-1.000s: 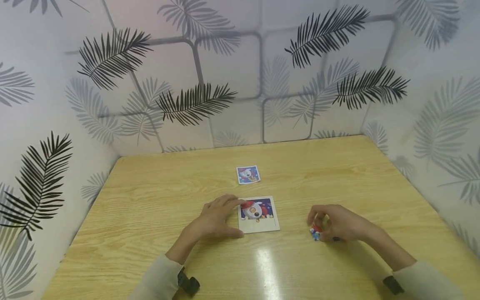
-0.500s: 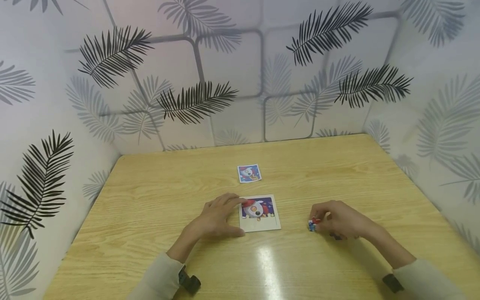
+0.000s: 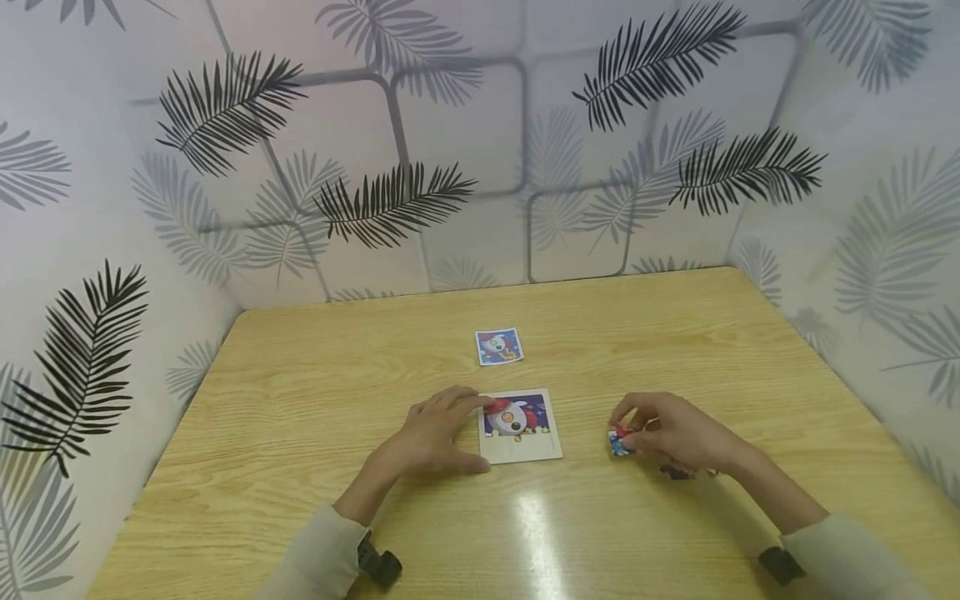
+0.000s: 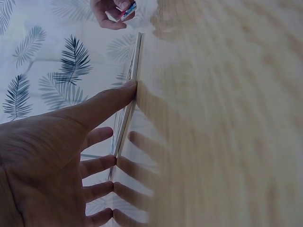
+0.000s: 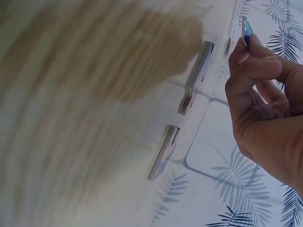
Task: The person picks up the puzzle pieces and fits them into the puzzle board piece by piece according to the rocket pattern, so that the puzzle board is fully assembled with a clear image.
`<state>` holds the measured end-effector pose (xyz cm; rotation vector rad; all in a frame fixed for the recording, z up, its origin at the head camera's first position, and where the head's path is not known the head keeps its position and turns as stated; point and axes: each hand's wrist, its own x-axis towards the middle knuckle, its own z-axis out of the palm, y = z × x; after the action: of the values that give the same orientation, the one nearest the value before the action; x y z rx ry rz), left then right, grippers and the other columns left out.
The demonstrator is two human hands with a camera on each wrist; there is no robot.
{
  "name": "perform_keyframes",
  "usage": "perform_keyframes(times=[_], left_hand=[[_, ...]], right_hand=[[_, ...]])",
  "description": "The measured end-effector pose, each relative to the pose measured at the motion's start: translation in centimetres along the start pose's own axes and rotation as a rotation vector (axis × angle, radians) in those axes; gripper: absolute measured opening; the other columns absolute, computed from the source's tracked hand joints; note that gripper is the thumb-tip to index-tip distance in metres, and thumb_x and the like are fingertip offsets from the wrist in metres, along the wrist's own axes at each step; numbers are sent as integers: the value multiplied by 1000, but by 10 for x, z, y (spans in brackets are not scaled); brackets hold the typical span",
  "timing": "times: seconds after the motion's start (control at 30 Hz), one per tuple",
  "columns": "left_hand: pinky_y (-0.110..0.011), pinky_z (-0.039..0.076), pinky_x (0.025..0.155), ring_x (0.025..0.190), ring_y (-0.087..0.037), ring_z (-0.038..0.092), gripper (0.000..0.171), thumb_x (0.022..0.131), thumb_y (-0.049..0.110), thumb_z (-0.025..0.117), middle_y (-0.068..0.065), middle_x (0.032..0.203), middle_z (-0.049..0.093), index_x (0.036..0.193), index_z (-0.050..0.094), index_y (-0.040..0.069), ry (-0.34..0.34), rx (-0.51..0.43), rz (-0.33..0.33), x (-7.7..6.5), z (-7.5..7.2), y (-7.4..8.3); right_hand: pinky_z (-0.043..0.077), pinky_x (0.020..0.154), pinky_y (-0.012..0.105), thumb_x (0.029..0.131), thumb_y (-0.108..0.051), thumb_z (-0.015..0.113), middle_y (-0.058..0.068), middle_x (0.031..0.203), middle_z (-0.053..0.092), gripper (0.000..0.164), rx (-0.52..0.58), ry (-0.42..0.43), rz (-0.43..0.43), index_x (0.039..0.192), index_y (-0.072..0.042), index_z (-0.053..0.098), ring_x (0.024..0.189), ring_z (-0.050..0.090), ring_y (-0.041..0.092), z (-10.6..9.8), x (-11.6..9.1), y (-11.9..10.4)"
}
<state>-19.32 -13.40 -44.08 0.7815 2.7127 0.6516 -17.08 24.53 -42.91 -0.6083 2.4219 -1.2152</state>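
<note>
A square jigsaw puzzle board (image 3: pixel 522 451) lies mid-table, its upper part filled with a white cartoon character in a red hat and its lower part bare. My left hand (image 3: pixel 429 440) rests along the board's left side, fingers spread and fairly straight. Its thumb touches the board's edge (image 4: pixel 127 116) in the left wrist view. To the right, my right hand (image 3: pixel 688 435) pinches a blue, white and red puzzle piece (image 3: pixel 618 442) between thumb and fingertips, raised off the table. Loose puzzle pieces (image 3: pixel 677 472) lie beneath that hand, partly hidden by it.
Beyond the board lies a small picture card (image 3: pixel 498 347) with the same character. In the right wrist view, loose pieces (image 5: pixel 163 153) lie flat on the wooden table (image 3: pixel 360 350). Patterned walls stand behind the table and at its sides.
My right hand has lifted the puzzle piece and shifted slightly left and away with it, showing more of the loose pieces below. The left hand stays at the board.
</note>
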Motion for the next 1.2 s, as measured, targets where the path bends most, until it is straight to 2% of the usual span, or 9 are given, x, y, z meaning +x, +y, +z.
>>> perform_keyframes(times=[0.13, 0.3, 0.5, 0.73, 0.97, 1.2], left_hand=[[-61, 27, 111, 150, -31, 26, 87, 77, 49, 83, -2, 159, 34, 151, 41, 32, -6, 4, -12, 0, 0, 1], [-61, 27, 112, 150, -31, 26, 88, 76, 50, 82, -2, 160, 33, 151, 40, 33, -7, 9, -17, 0, 1, 1], [-61, 27, 112, 150, -31, 26, 88, 77, 50, 82, -2, 159, 34, 152, 40, 32, -9, 15, -4, 1, 1, 0], [-62, 28, 111, 150, -31, 26, 87, 77, 50, 82, -2, 158, 35, 152, 40, 32, -2, 15, 6, 1, 2, 0], [-61, 28, 110, 150, -32, 26, 87, 77, 52, 81, -2, 159, 34, 152, 41, 33, -3, 19, -5, 0, 2, 0], [-62, 27, 112, 150, -32, 26, 87, 77, 51, 82, -2, 159, 34, 151, 41, 32, -5, 19, -7, 1, 1, 0]], right_hand=[[34, 29, 22, 96, -9, 65, 16, 86, 70, 18, 69, 8, 14, 111, -7, 56, 33, 39, 2, -1, 1, -2], [35, 27, 28, 96, -19, 67, 17, 91, 72, 18, 118, 38, 42, 110, -12, 60, 31, 38, 5, -1, 3, -4], [35, 25, 38, 94, -21, 69, 18, 93, 73, 19, 150, 74, 68, 111, -15, 63, 30, 35, 7, 1, 6, -9], [30, 33, 21, 93, -21, 71, 19, 89, 73, 18, 150, 96, 68, 108, -13, 65, 36, 33, 5, 6, 15, -18], [28, 37, 20, 92, -18, 72, 23, 86, 72, 20, 185, 100, 59, 108, -8, 64, 38, 32, 5, 13, 24, -28], [26, 39, 20, 89, -17, 75, 10, 84, 75, 17, 185, 120, 117, 104, -13, 67, 40, 28, 9, 22, 40, -39]])
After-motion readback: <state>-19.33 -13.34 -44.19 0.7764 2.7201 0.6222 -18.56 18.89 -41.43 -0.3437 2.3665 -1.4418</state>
